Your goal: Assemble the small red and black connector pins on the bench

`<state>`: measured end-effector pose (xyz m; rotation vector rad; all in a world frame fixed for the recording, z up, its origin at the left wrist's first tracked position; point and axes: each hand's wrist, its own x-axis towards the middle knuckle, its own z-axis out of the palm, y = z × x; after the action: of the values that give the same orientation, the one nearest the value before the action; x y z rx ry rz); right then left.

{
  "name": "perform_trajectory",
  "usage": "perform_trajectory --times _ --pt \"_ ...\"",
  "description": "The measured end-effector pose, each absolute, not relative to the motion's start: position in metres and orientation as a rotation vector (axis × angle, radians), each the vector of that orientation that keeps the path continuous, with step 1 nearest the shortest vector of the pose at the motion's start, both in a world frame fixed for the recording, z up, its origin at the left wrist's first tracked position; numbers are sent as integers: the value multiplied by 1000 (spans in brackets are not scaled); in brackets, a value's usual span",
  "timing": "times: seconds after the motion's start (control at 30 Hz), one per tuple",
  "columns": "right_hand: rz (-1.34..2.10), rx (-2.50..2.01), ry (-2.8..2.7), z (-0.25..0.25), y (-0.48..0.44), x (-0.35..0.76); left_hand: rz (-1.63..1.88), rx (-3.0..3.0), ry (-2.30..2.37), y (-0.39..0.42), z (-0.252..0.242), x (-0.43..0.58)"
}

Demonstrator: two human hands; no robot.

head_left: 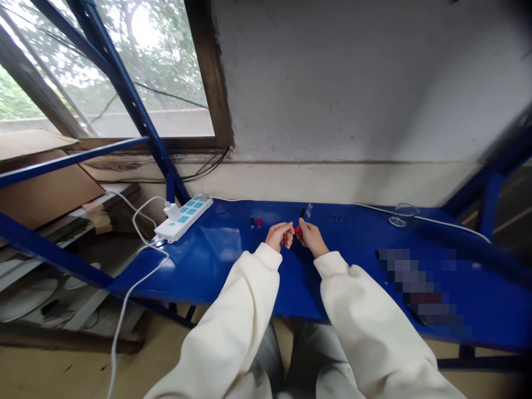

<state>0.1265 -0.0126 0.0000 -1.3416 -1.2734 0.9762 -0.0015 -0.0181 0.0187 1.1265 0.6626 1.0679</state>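
Both my hands meet over the middle of a blue metal bench [216,255]. My left hand [279,235] and my right hand [311,237] are closed, pinching a small red part [297,229] between them. Just beyond the hands stand a small dark and red piece [302,211] and a clear piece [308,209]. To the left of them, two small upright parts, one black [251,221] and one red [259,221], stand on the bench.
A white power strip with blue sockets [184,217] lies at the bench's left rear, its white cable [124,299] hanging off the edge. Several tiny dark parts [339,218] and a clear ring [398,221] sit at the right rear. Cardboard [45,183] lies on shelving to the left.
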Motion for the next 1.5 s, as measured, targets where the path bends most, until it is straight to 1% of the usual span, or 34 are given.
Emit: perform_trajectory --times 0.07,0.17,0.3,0.4,0.53,0.67,0.87,1.17,1.33,1.4,1.5 --pt "944 -1332 -1283 0 -13 125 1086 1121 658 -18 19 -2" --pt "806 -1333 -1266 2 -15 127 1132 1139 674 -19 21 -1" --pt "626 -1349 -1303 9 -20 128 1116 1306 740 -20 20 2" --pt "584 -1338 -1368 14 -24 125 1131 1372 809 -19 16 4" --pt "662 -1271 -1341 14 -24 122 1239 1314 845 -16 13 3" --pt "709 -1209 -1336 13 -23 122 1265 1267 837 -15 14 1" --pt "656 -1202 -1318 17 -25 123 1333 1176 804 -15 16 1" --pt "627 -1194 -1193 15 -22 128 1474 998 900 -13 18 -1" --pt "726 -1172 -1112 16 -19 130 1348 1066 939 -12 15 0" --pt "807 -1144 -1174 16 -19 128 1288 1113 918 -13 14 2" --pt "950 -1092 -1318 14 -19 126 1300 1130 893 -13 13 3"
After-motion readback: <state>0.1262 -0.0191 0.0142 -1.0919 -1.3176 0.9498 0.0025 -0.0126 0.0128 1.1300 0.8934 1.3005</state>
